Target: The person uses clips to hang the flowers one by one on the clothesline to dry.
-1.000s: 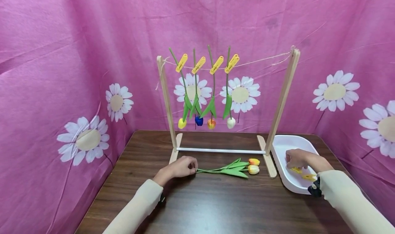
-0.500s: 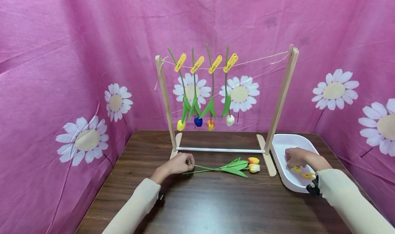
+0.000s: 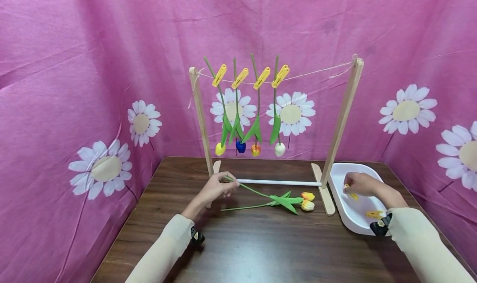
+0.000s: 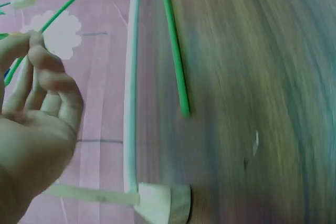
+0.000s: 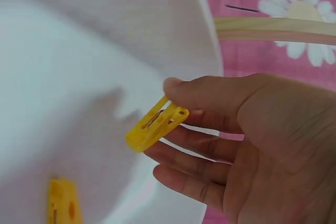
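by the left foot of the wooden frame (image 3: pixel 341 121), my left fingers (image 4: pixel 63 85) have a thin green stem (image 3: pixel 253 190) pinched nr its bare end, thumb + index tips together, the others loosely curled. that stem slopes up off the counter (image 3: pixel 261 250); its leaf + bloom end is down by the 2nd tulip (image 3: pixel 253 206), which lies flat on the wood. the two blooms, one orange-yellow (image 3: pixel 307 196), one pale (image 3: pixel 307 205), are close together; can't tell for sure which goes w/ my stem.

my right fingers (image 5: pixel 194 165) are over the white tray (image 3: pixel 337 171), thumb + fingertips closed on one end of a yellow peg (image 5: pixel 157 124), the rest a bit apart, nothing else in them. at least 1 other peg (image 5: pixel 64 203) is lying in the tray.

handling, my guess: tulip's artificial, v. light, stem bendy but firm enough to keep its line, bloom end a touch heavier so it'd droop; leaves could snag on the other one. best hold = bare stem, clear of leaves. peg looks like hard plastic, light, smooth, sprung; prob. best taken by the handle end w/ its mouth free, no over-squeezing or it may slip.
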`<state>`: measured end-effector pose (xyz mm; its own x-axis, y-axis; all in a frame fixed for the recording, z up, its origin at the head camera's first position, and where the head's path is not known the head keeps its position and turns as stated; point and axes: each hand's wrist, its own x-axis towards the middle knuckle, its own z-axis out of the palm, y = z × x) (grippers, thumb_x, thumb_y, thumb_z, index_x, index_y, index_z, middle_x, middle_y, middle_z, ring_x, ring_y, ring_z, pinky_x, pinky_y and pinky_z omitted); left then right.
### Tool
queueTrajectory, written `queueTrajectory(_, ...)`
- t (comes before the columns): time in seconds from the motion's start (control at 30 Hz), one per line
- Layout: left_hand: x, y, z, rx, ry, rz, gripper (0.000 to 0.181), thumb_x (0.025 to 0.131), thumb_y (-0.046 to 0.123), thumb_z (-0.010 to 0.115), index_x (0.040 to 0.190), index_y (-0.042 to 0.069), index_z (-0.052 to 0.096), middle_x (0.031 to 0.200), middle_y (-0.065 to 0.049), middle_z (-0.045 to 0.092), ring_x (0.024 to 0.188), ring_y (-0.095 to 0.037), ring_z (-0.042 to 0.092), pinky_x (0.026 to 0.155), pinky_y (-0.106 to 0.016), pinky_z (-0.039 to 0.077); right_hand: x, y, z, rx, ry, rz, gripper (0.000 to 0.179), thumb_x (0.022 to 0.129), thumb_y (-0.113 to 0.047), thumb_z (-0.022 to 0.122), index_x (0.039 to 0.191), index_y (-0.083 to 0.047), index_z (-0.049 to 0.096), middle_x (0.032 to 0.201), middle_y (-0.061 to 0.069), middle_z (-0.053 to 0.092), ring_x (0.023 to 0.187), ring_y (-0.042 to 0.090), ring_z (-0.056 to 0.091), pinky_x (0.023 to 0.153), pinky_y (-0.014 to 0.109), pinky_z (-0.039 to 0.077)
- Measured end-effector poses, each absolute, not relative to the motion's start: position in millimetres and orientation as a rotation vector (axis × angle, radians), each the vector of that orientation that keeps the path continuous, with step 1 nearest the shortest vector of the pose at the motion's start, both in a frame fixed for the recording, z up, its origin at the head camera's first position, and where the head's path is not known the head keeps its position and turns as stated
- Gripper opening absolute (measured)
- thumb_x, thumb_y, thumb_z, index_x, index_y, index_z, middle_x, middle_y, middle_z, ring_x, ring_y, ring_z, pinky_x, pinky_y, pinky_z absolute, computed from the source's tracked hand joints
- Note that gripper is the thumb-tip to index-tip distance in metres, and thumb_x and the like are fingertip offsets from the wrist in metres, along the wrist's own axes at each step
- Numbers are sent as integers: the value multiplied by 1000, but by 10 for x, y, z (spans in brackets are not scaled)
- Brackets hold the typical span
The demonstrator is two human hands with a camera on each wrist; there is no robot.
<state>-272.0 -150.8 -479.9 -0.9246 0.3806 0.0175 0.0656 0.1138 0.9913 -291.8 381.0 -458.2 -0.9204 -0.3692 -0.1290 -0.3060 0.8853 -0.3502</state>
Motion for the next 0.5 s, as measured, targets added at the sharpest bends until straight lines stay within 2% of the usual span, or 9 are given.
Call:
queueTrajectory(0.07,-2711,-1454,-4798,496,2039,2026,11,106,14,67,110,4,64,99,-17,77,70,-14,72,65,-28,61,-2921,3803,-4544,-518,2891,-515,26,87,-17,81,95,1,63,82,4,66,76,16,58,70,34,51)
queueTrajectory(0.13,-2709,-1392,-4801,557,1890,2146,7,111,14,58,114,8,56,117,-34,73,81,-19,79,78,-42,67,-2923,3797,-4510,-500,2911,-553,28,90,-16,78,101,4,62,85,8,68,78,17,61,70,35,52)
queueTrajectory(0.2,-2706,-1332,-4800,628,1763,2223,6,114,15,51,116,10,49,130,-47,61,92,-26,81,91,-59,64,-2916,3778,-4472,-475,2906,-634,30,94,-14,74,107,9,58,88,13,68,80,20,64,70,35,53)
queueTrajectory(0.27,-2700,-1273,-4789,675,1705,2257,6,115,17,48,117,11,45,133,-51,55,100,-29,81,99,-69,56,-2904,3748,-4439,-443,2877,-733,30,99,-11,66,112,12,52,91,17,65,81,24,68,69,33,54)
queueTrajectory(0.33,-2692,-1220,-4776,685,1669,2292,7,114,13,51,118,10,47,128,-46,63,103,-28,80,104,-69,53,-2892,3710,-4411,-421,2850,-823,30,104,-9,58,118,14,46,92,19,62,82,27,69,67,31,55)
queueTrajectory(0.43,-2676,-1147,-4756,659,1681,2309,13,109,3,58,121,7,56,119,-24,77,103,-22,79,105,-55,58,-2871,3651,-4366,-389,2841,-880,31,109,-11,47,124,15,40,93,20,60,80,29,69,66,31,57)
queueTrajectory(0.5,-2667,-1100,-4744,644,1701,2312,17,106,-2,61,122,3,64,116,-16,80,100,-18,79,104,-48,61,-2859,3621,-4334,-369,2856,-882,34,112,-15,43,128,15,38,96,24,60,79,29,67,66,33,58)
